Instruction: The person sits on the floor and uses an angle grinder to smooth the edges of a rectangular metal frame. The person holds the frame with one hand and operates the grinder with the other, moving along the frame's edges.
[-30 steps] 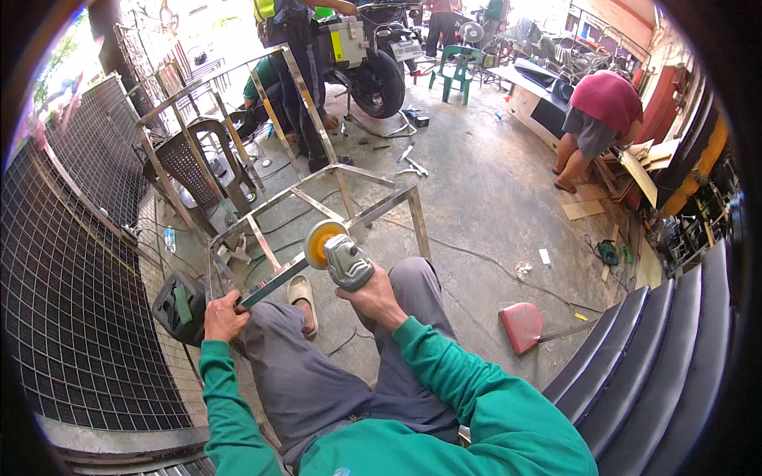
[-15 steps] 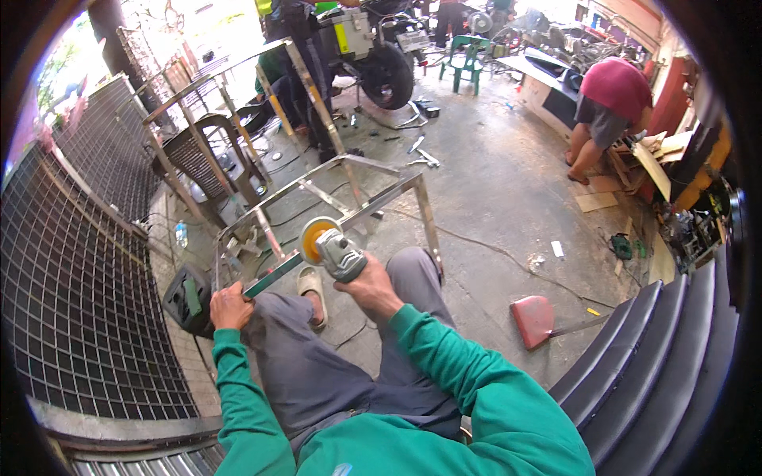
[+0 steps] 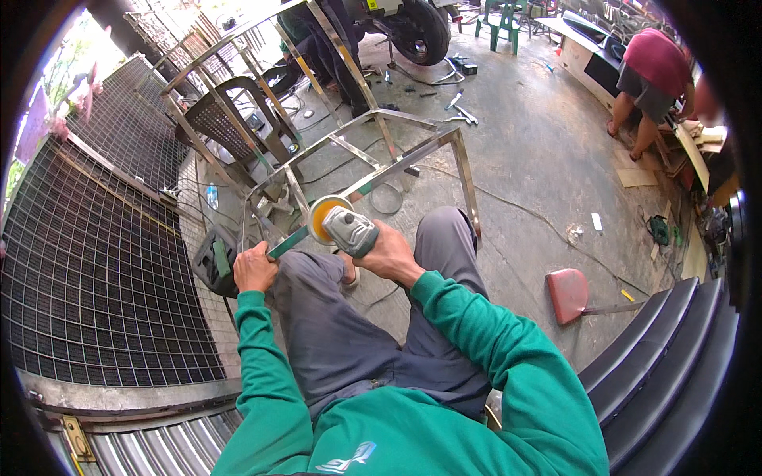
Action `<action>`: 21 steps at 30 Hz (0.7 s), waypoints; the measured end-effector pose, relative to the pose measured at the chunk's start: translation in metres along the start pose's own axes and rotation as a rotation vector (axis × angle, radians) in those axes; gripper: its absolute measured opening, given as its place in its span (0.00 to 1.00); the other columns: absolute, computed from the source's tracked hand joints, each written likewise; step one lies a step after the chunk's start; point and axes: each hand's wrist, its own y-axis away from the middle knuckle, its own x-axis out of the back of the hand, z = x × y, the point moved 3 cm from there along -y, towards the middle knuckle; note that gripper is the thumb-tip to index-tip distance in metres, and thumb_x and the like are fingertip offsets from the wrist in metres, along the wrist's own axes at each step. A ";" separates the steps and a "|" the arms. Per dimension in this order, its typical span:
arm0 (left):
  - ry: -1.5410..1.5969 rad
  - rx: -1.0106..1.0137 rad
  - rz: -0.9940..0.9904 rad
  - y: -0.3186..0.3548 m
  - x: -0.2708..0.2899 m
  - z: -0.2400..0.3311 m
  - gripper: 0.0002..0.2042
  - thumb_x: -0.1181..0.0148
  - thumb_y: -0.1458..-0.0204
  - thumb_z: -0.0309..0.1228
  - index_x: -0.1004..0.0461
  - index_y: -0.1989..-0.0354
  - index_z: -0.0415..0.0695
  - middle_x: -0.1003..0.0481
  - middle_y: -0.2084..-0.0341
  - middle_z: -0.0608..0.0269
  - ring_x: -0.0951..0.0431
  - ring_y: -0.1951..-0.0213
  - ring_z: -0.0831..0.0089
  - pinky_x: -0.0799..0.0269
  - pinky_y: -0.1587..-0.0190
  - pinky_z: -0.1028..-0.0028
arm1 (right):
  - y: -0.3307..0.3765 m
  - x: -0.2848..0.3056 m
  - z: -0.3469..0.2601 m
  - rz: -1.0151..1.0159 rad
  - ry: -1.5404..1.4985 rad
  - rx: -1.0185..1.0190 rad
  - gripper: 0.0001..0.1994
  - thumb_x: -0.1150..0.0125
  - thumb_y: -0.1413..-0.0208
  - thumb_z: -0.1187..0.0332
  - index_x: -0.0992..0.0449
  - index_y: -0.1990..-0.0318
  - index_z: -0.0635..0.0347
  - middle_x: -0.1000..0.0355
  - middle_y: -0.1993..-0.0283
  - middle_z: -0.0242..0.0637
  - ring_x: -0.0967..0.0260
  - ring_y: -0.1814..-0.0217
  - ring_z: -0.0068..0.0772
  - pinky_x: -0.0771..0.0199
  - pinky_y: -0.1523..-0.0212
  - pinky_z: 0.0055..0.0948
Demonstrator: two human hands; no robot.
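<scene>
My right hand (image 3: 390,252) is wrapped around the body of a grey angle grinder (image 3: 351,231). The grinder's yellowish disc (image 3: 323,217) meets, or nearly meets, a bar of a metal tube frame (image 3: 413,151); exact contact cannot be made out. Green coating shows on this near bar, while other parts are bare and shiny. Just left of the disc, my left hand (image 3: 255,268) is closed around the near end of the same bar. The frame stands before my bent knees, its tall back part rising at the far left.
A mesh fence (image 3: 119,278) runs along the left. Beside my left hand lies a dark case (image 3: 208,258). A cord (image 3: 524,208) crosses the concrete floor. On the right are a red pad (image 3: 567,295) and a black ribbed seat (image 3: 643,349). A person (image 3: 655,63) bends down at the far right.
The view has shifted, so the surroundings sit farther right and higher. Along the bar, the grinder has come a little closer to my left hand. Both hands keep their holds.
</scene>
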 end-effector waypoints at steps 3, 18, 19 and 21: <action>0.012 -0.016 0.017 -0.001 -0.001 -0.001 0.11 0.31 0.54 0.34 0.25 0.70 0.42 0.19 0.72 0.43 0.19 0.64 0.39 0.26 0.60 0.45 | 0.000 -0.007 0.004 -0.020 0.003 -0.026 0.31 0.20 0.64 0.58 0.23 0.51 0.60 0.18 0.54 0.52 0.20 0.48 0.56 0.21 0.48 0.48; 0.002 -0.018 0.004 0.010 -0.006 0.001 0.06 0.37 0.54 0.30 0.24 0.69 0.42 0.19 0.72 0.42 0.20 0.64 0.38 0.27 0.58 0.47 | 0.005 0.011 0.010 -0.002 -0.069 -0.009 0.29 0.22 0.62 0.62 0.22 0.49 0.63 0.18 0.55 0.46 0.19 0.51 0.45 0.22 0.47 0.39; 0.003 -0.012 0.006 0.010 -0.005 0.001 0.06 0.38 0.54 0.30 0.24 0.70 0.42 0.19 0.72 0.42 0.20 0.65 0.38 0.27 0.58 0.47 | 0.005 0.009 0.010 -0.041 0.001 -0.046 0.30 0.22 0.62 0.61 0.22 0.48 0.61 0.19 0.52 0.49 0.20 0.48 0.51 0.22 0.45 0.41; 0.001 -0.008 0.003 0.008 -0.006 0.002 0.06 0.38 0.55 0.30 0.24 0.70 0.42 0.19 0.72 0.42 0.20 0.65 0.38 0.27 0.58 0.47 | 0.006 0.007 0.012 -0.022 -0.030 -0.034 0.29 0.22 0.62 0.61 0.22 0.49 0.62 0.19 0.52 0.48 0.20 0.49 0.48 0.22 0.46 0.40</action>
